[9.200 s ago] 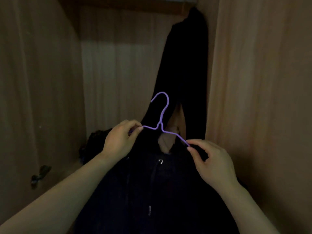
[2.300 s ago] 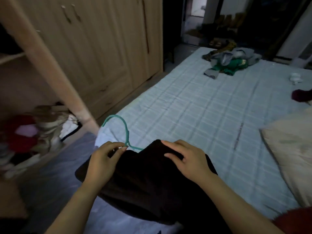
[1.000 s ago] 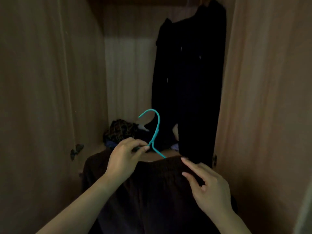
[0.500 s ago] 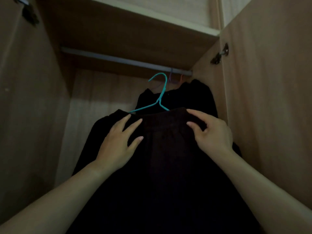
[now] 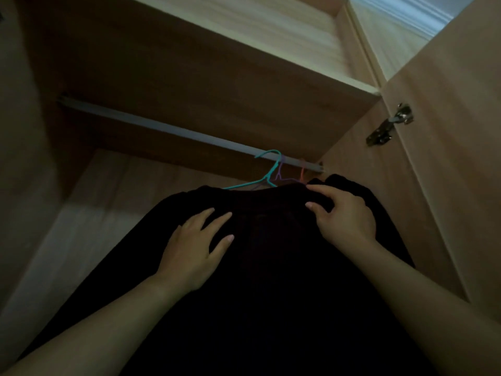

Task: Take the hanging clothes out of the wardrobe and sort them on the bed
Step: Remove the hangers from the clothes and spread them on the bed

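Left hand (image 5: 195, 245) flat on dark garment (image 5: 271, 294), right hand (image 5: 344, 215) gripping it; teal hanger (image 5: 267, 175) half-hidden.

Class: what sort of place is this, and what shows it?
Most likely the inside of a wooden wardrobe: a rail carries coloured hangers, a dark garment hangs below, and a door hinge sits at the right.
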Tool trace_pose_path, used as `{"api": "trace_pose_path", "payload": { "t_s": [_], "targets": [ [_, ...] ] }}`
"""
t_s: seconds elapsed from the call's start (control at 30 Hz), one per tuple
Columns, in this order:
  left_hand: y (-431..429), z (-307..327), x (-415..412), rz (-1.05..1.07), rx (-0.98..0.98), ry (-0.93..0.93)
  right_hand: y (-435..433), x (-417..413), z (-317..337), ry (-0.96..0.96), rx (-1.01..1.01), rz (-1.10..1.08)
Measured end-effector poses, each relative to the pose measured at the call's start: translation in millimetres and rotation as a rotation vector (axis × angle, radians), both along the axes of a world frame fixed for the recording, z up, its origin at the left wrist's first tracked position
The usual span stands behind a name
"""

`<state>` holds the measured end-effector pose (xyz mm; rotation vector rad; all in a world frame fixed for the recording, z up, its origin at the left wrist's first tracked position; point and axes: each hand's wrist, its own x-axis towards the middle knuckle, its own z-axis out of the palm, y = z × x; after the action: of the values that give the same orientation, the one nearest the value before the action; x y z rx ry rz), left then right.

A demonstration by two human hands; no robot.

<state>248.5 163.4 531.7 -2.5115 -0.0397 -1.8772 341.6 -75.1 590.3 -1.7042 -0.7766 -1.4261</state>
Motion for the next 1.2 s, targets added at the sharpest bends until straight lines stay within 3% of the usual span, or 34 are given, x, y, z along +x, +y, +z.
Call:
{"api": "trace_pose_path", "payload": {
  "t_s": [0.27, 0.47, 0.67, 0.93, 1.03, 1.2],
  "targets": [
    [33.3, 64.1, 81.1, -0.045, 0.037, -0.047, 33.6, 61.6, 73.0, -0.026, 0.063, -0.049],
    [57.0, 117.1, 110.9, -0.207, 0.053, -0.102, 60.7, 86.5, 141.5, 0.011, 0.055, -0.119],
    [86.5, 64.4, 136.3, -0.079, 0.178, -0.085, 97.2, 108.1, 120.1, 0.039, -0.173, -0.266],
    [111.0, -4.9, 141.5, -0.127, 0.164, -0.030, 106.5, 92.8, 64.9, -0.244, -0.284, -0.600],
    [111.6, -22.6, 140.5, -0.170, 0.129, -0.029, 98.7, 93.0, 27.2, -0.218, -0.305, -0.541],
    [109.7, -45.3, 142.5, -0.304, 0.083, 0.045, 63.5, 90.3, -43.5, -0.154, -0.167, -0.505]
  ]
}}
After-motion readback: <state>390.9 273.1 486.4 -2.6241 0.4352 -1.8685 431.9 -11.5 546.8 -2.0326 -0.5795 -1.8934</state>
